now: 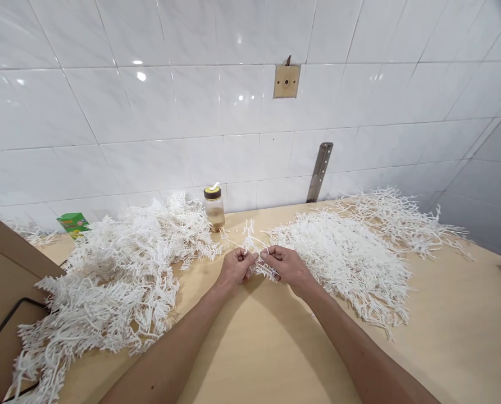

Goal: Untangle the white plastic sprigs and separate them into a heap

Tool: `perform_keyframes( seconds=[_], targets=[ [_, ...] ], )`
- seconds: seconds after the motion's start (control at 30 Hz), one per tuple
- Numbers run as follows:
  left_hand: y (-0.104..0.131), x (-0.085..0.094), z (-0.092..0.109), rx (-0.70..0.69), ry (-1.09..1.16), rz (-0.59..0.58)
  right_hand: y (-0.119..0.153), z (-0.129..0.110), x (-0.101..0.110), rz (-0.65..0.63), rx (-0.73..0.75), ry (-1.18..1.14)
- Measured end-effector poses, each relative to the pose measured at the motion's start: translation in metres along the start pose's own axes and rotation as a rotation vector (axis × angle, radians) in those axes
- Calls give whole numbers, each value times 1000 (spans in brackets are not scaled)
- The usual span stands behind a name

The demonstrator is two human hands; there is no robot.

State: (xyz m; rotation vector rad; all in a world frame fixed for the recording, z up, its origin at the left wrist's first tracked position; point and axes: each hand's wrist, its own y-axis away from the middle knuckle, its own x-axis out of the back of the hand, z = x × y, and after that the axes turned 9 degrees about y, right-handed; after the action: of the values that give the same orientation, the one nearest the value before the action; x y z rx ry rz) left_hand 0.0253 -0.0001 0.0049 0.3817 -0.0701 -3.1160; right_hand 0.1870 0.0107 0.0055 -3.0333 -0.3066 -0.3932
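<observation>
Between my two hands is a white branching plastic sprig (249, 240), its forked tips pointing away toward the wall. My left hand (236, 266) is closed, with thumb and fingers pinching the sprig from the left. From the right, my right hand (285, 264) pinches it the same way, the thumbs almost meeting. More white twigs show under and between the hands; where each piece starts is hard to make out. A large tangled heap of white sprigs (136, 258) lies to the left, and a flatter, combed-looking pile (343, 255) lies close by my right hand.
A clear jar (215, 212) with a dark-and-yellow lid stands by the tiled wall. Behind the right pile lies another loose bunch of white twigs (396, 216). A green box (72, 224) and a brown carton (14, 269) are at left. A metal strip (319, 171) leans against the wall.
</observation>
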Motion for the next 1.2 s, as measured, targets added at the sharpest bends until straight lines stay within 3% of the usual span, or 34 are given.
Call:
perform_keyframes(
  seconds=[0.07,0.23,0.47,0.63,0.77,1.03,1.2],
  targets=[
    [0,-1,0,22,-15,25,-1,1,0,12,6,-24],
    [0,0,0,33,-29,-60,0,-1,-2,30,9,-76],
    [-2,4,0,-3,8,-30,2,1,1,-84,-17,38],
    [1,1,3,49,-46,-128,-1,1,10,42,68,245],
    [2,-1,1,71,-72,-128,-3,0,11,93,85,337],
    [-1,2,1,2,-47,-78,-1,2,16,-66,-22,303],
    [0,3,6,61,24,-105,-2,4,16,-90,-76,182]
  ],
)
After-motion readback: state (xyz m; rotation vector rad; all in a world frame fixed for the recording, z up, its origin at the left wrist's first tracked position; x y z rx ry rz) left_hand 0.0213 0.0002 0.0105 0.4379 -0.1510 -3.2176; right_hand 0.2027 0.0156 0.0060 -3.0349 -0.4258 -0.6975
